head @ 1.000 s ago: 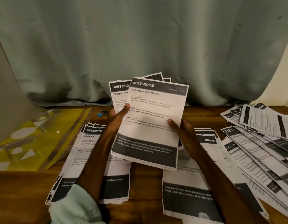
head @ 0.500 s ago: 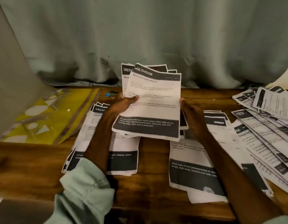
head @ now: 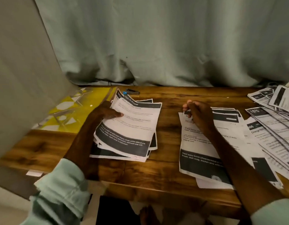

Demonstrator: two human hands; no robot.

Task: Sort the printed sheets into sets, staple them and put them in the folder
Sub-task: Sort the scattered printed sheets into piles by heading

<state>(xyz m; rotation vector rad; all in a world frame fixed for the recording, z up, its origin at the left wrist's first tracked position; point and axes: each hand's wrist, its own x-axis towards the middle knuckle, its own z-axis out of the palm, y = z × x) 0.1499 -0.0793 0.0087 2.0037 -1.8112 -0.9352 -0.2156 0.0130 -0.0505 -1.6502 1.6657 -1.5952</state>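
- Wooden table (head: 166, 98), pale green curtain (head: 156, 38) behind.
- Yellow folder (head: 72, 111) lies left of the fingers.
- Left hand (head: 106, 112) grips the MULTI-ROOM stack (head: 134, 127), thumb on top; stapler (head: 131, 92) just beyond.
- Right hand (head: 199, 116): curled fingers pinch the baby-bottle sheet (head: 197, 151) at its top corner; fanned sheets (head: 273, 127) to their right.

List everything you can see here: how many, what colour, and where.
table: one, brown wood, beneath everything.
curtain: one, pale green, behind the table.
folder: one, yellow, back left.
stapler: one, blue and black, back centre-left.
Multi-Room stack: one, black-and-white, centre-left.
baby-bottle stack: one, black-and-white, centre-right.
fanned sheets: many, black-and-white, far right.
left hand: one, holding the Multi-Room stack's left edge.
right hand: one, pinching the baby-bottle stack's top corner.
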